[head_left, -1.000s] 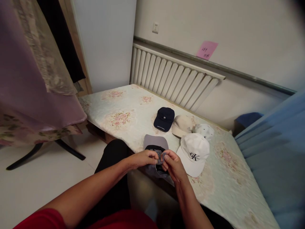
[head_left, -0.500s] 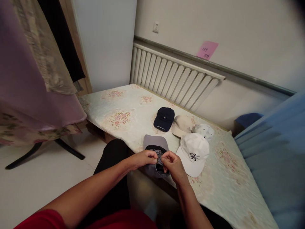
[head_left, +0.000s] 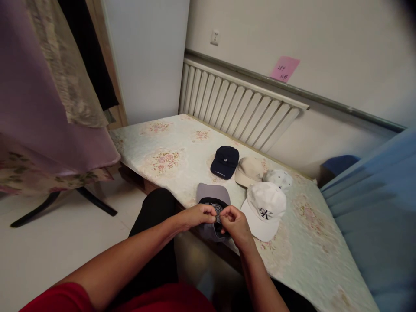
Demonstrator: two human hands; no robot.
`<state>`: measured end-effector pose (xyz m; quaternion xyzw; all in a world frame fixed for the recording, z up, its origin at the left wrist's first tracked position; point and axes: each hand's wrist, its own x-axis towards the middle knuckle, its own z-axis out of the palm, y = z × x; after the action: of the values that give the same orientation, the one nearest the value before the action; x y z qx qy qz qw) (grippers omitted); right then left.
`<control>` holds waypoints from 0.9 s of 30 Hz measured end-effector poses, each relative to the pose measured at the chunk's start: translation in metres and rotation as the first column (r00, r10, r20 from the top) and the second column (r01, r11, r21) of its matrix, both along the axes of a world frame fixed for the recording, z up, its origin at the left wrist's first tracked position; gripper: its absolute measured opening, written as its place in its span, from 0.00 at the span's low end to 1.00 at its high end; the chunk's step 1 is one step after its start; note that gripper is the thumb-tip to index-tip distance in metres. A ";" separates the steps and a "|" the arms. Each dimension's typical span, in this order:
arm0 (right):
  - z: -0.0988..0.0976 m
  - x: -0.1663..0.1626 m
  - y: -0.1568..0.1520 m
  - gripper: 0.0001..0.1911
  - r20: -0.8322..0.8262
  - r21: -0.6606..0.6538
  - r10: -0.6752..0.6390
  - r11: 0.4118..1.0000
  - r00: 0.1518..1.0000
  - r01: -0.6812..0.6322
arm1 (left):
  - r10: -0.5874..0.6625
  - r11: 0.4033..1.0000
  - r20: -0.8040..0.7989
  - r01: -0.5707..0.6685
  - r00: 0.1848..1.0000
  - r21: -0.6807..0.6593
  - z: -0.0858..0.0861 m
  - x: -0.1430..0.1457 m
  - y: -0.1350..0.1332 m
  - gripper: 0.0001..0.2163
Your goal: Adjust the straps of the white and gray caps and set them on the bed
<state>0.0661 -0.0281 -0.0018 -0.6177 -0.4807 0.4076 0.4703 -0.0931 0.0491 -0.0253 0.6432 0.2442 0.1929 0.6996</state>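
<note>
A grey baseball cap [head_left: 212,190] lies upturned at the near edge of the bed, its brim pointing away from me and its dark inside showing. Over its back part, my left hand [head_left: 198,216] and my right hand [head_left: 235,223] meet, thumbs and forefingers pinched on the cap's back strap. The fingers partly hide the strap and any buckle. Right of my right hand rests a white cap [head_left: 266,206] with black "CK" letters. Beyond the grey cap sit a navy cap [head_left: 225,161], a beige cap [head_left: 249,171] and a pale cap [head_left: 277,178] in a row.
The caps lie on a floral-covered bed [head_left: 182,138]. A white radiator [head_left: 227,102] runs along the wall behind it. Hanging clothes [head_left: 61,86] and black stand legs [head_left: 94,201] are at the left. A blue curtain [head_left: 380,216] hangs at the right.
The view has shifted very slightly. Both hands stay pinched at the grey cap's back strap, drawn marginally closer together; the other caps have not moved.
</note>
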 end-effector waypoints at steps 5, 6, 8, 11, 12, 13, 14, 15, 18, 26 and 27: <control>0.004 -0.002 -0.002 0.04 0.052 -0.005 -0.004 1.000 0.999 0.004 | 0.002 1.000 -0.016 -0.002 1.000 0.012 0.001 0.001 -0.001 0.11; 0.005 -0.003 -0.002 0.04 0.061 -0.004 -0.004 1.000 0.998 0.005 | 0.001 1.000 -0.018 -0.001 1.000 0.019 0.001 0.001 -0.001 0.11; 0.006 -0.003 -0.003 0.04 0.074 -0.001 -0.010 1.000 0.997 0.010 | -0.001 1.000 -0.018 0.002 1.000 0.031 0.000 0.001 -0.001 0.12; 0.007 -0.003 -0.004 0.04 0.085 -0.004 -0.008 1.000 0.996 0.008 | -0.001 1.000 -0.020 0.002 1.000 0.030 -0.002 0.002 0.000 0.12; 0.007 -0.003 -0.004 0.04 0.085 -0.008 -0.002 1.000 0.996 0.003 | -0.001 1.000 -0.020 0.002 1.000 0.028 -0.002 0.003 0.000 0.12; 0.006 -0.002 -0.004 0.04 0.084 -0.012 0.005 1.000 0.996 -0.004 | -0.002 1.000 -0.018 0.002 1.000 0.027 -0.003 0.003 0.000 0.11; 0.006 -0.002 -0.004 0.04 0.083 -0.016 0.011 1.000 0.997 -0.010 | -0.001 1.000 -0.015 0.002 1.000 0.025 -0.003 0.003 0.000 0.11; 0.005 -0.001 -0.004 0.04 0.082 -0.017 0.015 1.000 0.997 -0.014 | -0.002 1.000 -0.011 0.002 1.000 0.021 -0.004 0.003 0.000 0.11; 0.002 0.000 -0.003 0.04 0.089 -0.019 0.019 1.000 0.996 -0.018 | -0.002 1.000 -0.006 0.002 1.000 0.011 -0.003 0.003 0.000 0.11; -0.001 0.002 -0.003 0.04 0.140 -0.018 0.004 1.000 0.990 -0.001 | 0.001 1.000 -0.048 -0.001 0.999 -0.018 0.007 0.004 -0.005 0.11; -0.001 0.002 -0.003 0.04 0.146 -0.020 0.007 1.000 0.989 -0.004 | 0.002 1.000 -0.051 -0.003 0.999 -0.021 0.008 0.004 -0.006 0.11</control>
<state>0.0678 -0.0316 -0.0027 -0.6494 -0.5113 0.3673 0.4266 -0.0889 0.0435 -0.0174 0.6401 0.2648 0.1745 0.6998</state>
